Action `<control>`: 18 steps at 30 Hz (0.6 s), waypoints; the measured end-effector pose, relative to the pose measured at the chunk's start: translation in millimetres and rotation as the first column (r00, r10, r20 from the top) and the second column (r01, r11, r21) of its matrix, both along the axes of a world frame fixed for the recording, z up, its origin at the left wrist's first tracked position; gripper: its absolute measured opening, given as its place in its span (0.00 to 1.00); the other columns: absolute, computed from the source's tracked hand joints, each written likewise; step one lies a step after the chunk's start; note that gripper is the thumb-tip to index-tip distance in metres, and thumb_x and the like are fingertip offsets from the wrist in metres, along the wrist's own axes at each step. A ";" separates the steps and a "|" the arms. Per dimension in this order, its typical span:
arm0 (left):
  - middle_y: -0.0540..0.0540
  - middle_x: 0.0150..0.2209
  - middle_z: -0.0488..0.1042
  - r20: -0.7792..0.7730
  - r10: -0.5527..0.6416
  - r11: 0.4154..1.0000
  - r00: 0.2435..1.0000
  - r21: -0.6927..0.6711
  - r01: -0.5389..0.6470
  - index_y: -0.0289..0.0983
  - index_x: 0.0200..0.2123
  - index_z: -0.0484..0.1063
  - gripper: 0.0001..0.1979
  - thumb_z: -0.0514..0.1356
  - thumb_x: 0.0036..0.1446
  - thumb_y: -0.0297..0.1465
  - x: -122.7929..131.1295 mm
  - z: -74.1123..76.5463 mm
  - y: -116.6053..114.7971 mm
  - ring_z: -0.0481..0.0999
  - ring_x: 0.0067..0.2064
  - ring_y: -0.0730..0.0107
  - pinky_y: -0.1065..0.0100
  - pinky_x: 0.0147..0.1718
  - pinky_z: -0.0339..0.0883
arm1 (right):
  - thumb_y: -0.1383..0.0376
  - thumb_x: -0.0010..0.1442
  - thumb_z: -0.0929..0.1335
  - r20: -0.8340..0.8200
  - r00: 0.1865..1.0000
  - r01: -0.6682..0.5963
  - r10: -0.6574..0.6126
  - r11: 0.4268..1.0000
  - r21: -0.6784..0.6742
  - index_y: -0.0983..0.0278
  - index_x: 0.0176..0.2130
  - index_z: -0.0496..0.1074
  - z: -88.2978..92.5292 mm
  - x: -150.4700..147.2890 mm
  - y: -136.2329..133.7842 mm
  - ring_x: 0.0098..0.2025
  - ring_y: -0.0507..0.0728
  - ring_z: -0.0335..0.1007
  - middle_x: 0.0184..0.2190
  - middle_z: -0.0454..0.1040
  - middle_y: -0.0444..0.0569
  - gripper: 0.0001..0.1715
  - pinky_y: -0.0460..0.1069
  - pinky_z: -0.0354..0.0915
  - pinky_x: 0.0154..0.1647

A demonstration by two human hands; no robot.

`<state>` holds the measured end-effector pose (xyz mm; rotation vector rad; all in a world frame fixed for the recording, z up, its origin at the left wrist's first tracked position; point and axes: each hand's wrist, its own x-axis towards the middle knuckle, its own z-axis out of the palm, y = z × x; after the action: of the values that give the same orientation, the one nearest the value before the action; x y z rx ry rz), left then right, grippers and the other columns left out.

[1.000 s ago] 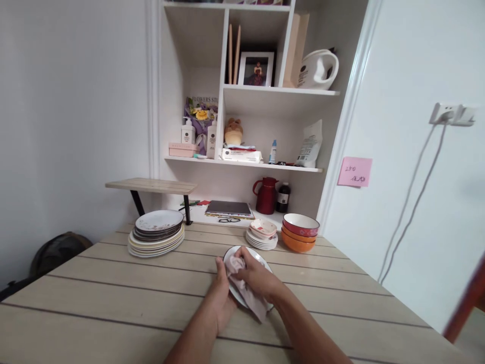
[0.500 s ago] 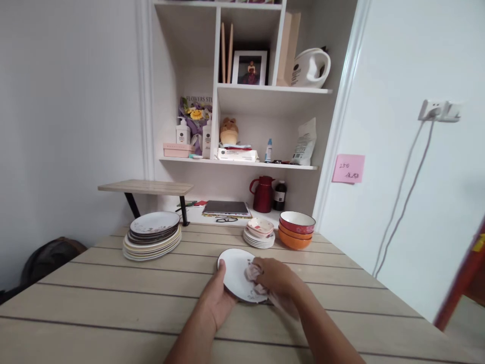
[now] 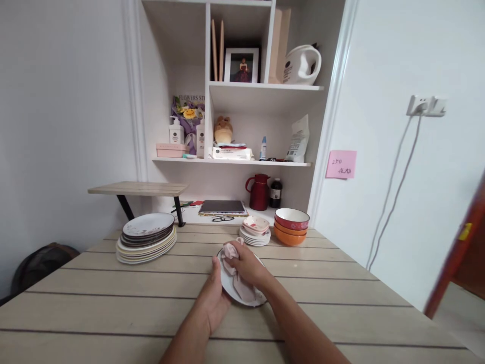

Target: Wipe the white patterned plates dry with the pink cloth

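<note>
A white plate with a dark rim (image 3: 226,281) is tilted toward me over the near middle of the table. My left hand (image 3: 215,296) grips its left edge, thumb on the face and the other fingers hidden underneath. In my right hand (image 3: 246,265) is a crumpled pale pink cloth (image 3: 232,265), pressed against the plate's upper face. Part of the cloth trails down over the plate toward its lower rim. The right fingertips are partly buried in the folds.
A stack of plates (image 3: 146,242) stands at the left by a small raised shelf (image 3: 138,189). Small saucers (image 3: 255,238) topped with little dishes (image 3: 256,225) sit at the back, beside stacked bowls (image 3: 291,233). Behind are a laptop (image 3: 222,206) and a red jug (image 3: 259,192).
My right hand has swept the cloth from the plate's right side to its upper left. The left hand keeps its hold on the plate. The camera view has shifted slightly.
</note>
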<state>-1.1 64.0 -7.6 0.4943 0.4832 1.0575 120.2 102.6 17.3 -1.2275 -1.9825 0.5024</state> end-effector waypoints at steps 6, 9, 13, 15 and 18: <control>0.36 0.53 0.74 -0.080 0.053 0.997 0.995 -0.053 -0.057 0.35 0.57 0.66 0.27 0.59 0.57 0.41 -0.9 5.0 -1.7 0.75 0.52 0.56 0.57 0.52 0.68 | 0.69 0.55 0.65 0.393 0.875 0.292 -0.283 0.956 0.037 0.57 0.51 0.67 -1.6 27.2 3.9 0.52 0.60 0.63 0.54 0.64 0.53 0.23 0.50 0.57 0.43; 0.34 0.50 0.76 -0.102 0.086 0.991 0.991 -0.097 -0.095 0.32 0.55 0.67 0.26 0.58 0.59 0.41 -1.0 5.6 -1.2 0.76 0.51 0.56 0.57 0.50 0.70 | 0.67 0.54 0.66 0.468 0.833 0.342 -0.294 0.940 -0.019 0.59 0.52 0.65 3.0 41.7 -2.7 0.50 0.62 0.66 0.51 0.68 0.54 0.24 0.51 0.58 0.41; 0.34 0.49 0.76 -0.090 0.087 0.991 0.992 -0.094 -0.095 0.31 0.55 0.67 0.24 0.57 0.60 0.40 -0.9 7.4 -1.3 0.77 0.49 0.55 0.57 0.48 0.71 | 0.66 0.47 0.71 0.421 0.894 0.256 -0.154 0.946 -0.198 0.58 0.58 0.59 12.4 45.3 -16.6 0.48 0.63 0.69 0.50 0.71 0.53 0.39 0.52 0.61 0.43; 0.34 0.49 0.76 -0.076 0.073 0.993 0.994 -0.085 -0.079 0.31 0.55 0.67 0.24 0.56 0.60 0.39 -0.8 8.7 -1.8 0.77 0.49 0.56 0.58 0.48 0.71 | 0.64 0.44 0.73 0.366 0.930 0.100 0.006 0.957 -0.271 0.56 0.63 0.54 17.5 44.4 -25.1 0.54 0.63 0.66 0.60 0.62 0.55 0.50 0.53 0.61 0.48; 0.34 0.49 0.77 -0.066 0.061 0.994 0.996 -0.090 -0.067 0.30 0.55 0.67 0.23 0.55 0.61 0.39 -1.0 10.3 -2.5 0.77 0.48 0.57 0.59 0.48 0.70 | 0.66 0.42 0.73 0.315 0.933 -0.064 0.174 0.941 -0.331 0.53 0.68 0.40 25.3 48.2 -37.6 0.62 0.63 0.58 0.70 0.41 0.53 0.63 0.53 0.59 0.55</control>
<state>-2.1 61.5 2.7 0.4340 0.6047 1.0780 168.4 65.1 42.6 -1.4739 -2.3478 0.7343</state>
